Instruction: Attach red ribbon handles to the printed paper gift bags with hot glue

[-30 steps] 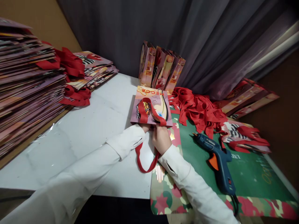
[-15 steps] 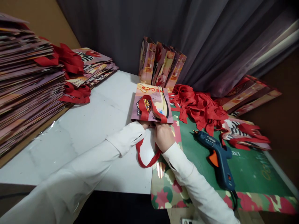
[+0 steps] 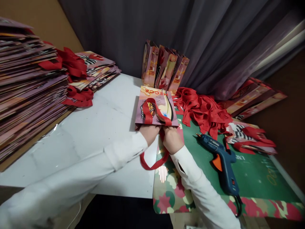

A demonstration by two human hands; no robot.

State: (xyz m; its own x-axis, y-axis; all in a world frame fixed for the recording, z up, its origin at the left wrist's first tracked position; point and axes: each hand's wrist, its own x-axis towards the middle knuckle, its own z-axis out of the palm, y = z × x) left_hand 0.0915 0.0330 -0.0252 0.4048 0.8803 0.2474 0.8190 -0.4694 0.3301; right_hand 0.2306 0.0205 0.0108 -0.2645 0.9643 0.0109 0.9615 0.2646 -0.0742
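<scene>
A paper gift bag (image 3: 156, 111) with a butterfly print and red lettering lies on the table, its mouth towards me. One red ribbon handle (image 3: 149, 109) loops over its upper face. Another red ribbon loop (image 3: 152, 167) hangs out from the mouth below my hands. My left hand (image 3: 149, 134) reaches into the mouth from the left, its fingertips hidden by the bag. Beside it, my right hand (image 3: 172, 140) is at the right part of the mouth, bent at the knuckles, with its fingertips also under the bag's edge. Whether either hand grips anything is hidden.
A blue glue gun (image 3: 221, 162) lies on the green mat (image 3: 252, 178) at right. Behind it is a heap of red ribbons (image 3: 202, 109). Upright bags (image 3: 164, 66) stand by the curtain. Tall stacks of flat bags (image 3: 30, 92) fill the left side.
My left hand has slid right, closer to my right hand, and more of it shows below the bag's edge. The bag has shifted slightly to the right.
</scene>
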